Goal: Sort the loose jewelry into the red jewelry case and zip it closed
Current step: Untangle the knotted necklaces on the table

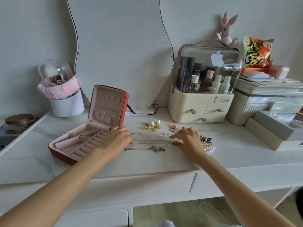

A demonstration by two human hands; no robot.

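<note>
- Sitting open at the left of the white table (229, 154), the red jewelry case (85, 136) has its lid up; its pink compartments look bare.
- left hand (118, 136) hides one end of the thin chain necklaces (152, 140), fingers curled, seemingly pinching them.
- right hand (188, 140) pinches the other end, partly covering the pearl strand (209, 147).
- pearl earrings (153, 125) lie just behind; details too small.

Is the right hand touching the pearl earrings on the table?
Apart. The head view shows bare tabletop between the right hand and the pearl earrings, which lie farther back, toward the mirror.
</note>
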